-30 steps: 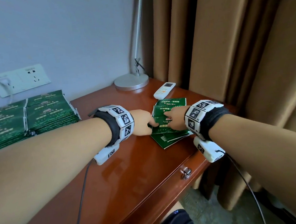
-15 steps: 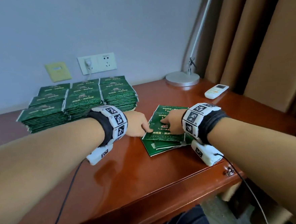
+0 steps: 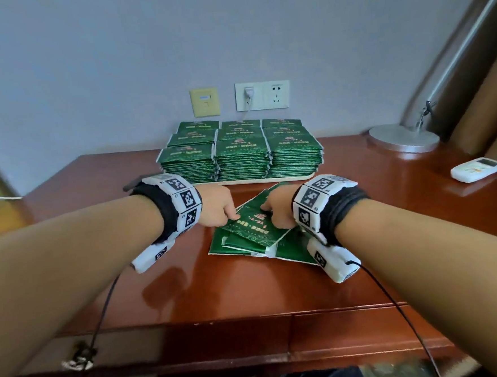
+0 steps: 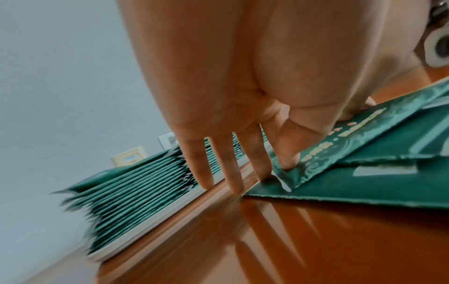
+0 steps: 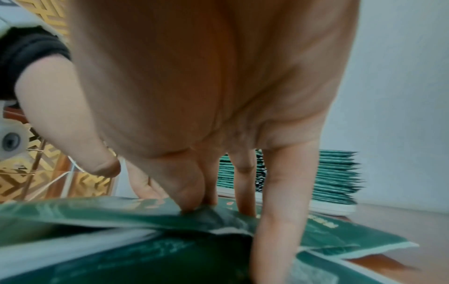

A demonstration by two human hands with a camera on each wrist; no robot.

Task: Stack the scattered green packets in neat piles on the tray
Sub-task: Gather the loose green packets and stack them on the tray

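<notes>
Green packets [image 3: 242, 156] stand in several neat stacks on a white tray [image 3: 241, 182] against the wall. A few loose green packets [image 3: 245, 241] lie overlapping on the table just in front of the tray. My left hand [image 3: 221, 212] is at their left edge; in the left wrist view its fingers [image 4: 233, 169] point straight down, the index tip and thumb touching the top packet [image 4: 352, 142]. My right hand [image 3: 275, 214] is on the right side of the top packet [image 5: 150, 213], pinching a crease in it between thumb and fingers.
A white remote [image 3: 478, 167] and a round lamp base [image 3: 402, 140] sit at the right of the brown table [image 3: 219, 287]. Wall sockets [image 3: 263, 95] with a plugged cable are behind the tray. Brown curtains [image 3: 488, 106] hang at the right.
Both hands have slid the loose packets left across the table, from beside the remote to just in front of the tray. My view has turned left toward the tray.
</notes>
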